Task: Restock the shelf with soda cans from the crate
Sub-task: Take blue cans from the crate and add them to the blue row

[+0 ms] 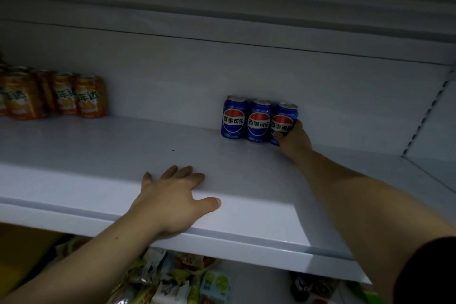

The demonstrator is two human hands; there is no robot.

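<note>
Shelf point(98, 155), white: right hand point(293, 139) grips the rightmost Pepsi can point(285, 113) of three (center right); left hand point(172, 200) rests flat, fingers point(195, 176) spread.

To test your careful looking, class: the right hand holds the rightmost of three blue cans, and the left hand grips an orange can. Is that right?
Not quite. In the head view the left hand lies open on the shelf, holding nothing; the orange cans stand at far left. The right hand does hold the rightmost blue can.
</note>
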